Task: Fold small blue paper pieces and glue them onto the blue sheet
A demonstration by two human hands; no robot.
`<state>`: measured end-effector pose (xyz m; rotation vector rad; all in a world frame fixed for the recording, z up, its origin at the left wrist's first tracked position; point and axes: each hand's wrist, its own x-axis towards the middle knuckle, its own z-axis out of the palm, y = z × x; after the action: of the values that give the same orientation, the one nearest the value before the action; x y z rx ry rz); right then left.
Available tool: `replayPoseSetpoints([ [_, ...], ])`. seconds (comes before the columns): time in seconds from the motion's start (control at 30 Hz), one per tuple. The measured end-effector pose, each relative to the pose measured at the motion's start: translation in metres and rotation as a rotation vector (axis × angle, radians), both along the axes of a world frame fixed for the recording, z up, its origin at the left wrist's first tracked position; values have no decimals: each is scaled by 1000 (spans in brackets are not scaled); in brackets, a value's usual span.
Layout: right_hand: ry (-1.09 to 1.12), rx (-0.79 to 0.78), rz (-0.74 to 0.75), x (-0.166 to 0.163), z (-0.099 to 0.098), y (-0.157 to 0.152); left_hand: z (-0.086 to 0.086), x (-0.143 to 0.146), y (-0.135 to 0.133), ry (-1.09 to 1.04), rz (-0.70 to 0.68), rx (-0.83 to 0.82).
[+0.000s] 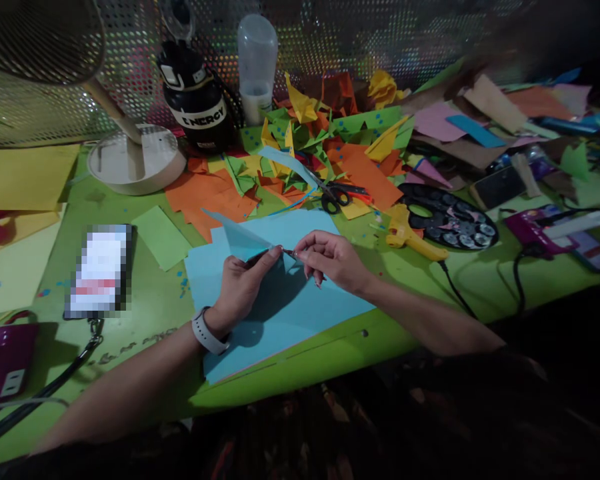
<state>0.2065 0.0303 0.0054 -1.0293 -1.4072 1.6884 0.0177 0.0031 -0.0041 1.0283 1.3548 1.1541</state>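
Over a stack of light blue paper sheets (300, 333), both hands meet at a folded piece of blue paper (240, 235). One pointed flap of it sticks up to the left. My left hand (243, 287), with a white watch band at the wrist, grips the fold between thumb and fingers. From the right, my right hand (333, 260) pinches a narrow, dark-looking tip at the piece's right end, its other fingers curled below. The exact shape between the fingertips is small and in shadow. Black-handled scissors (336, 198) lie just beyond the stack.
Orange, green and yellow paper scraps (207, 193) are heaped behind, near a black bottle (197, 100) and a fan base (153, 160). A phone (100, 270) lies left; a yellow glue gun (415, 237) with a cord and a black palette tray (450, 217) lie right.
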Motion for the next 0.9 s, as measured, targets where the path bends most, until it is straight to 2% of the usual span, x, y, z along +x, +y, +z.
replayPoseSetpoints([
  [0.53, -151, 2, 71, 0, 2, 1, 0, 0, 0, 47, -20, 46],
  [0.9, -85, -61, 33, 0, 0, 4, -2, 0, 5, -72, 18, -9],
])
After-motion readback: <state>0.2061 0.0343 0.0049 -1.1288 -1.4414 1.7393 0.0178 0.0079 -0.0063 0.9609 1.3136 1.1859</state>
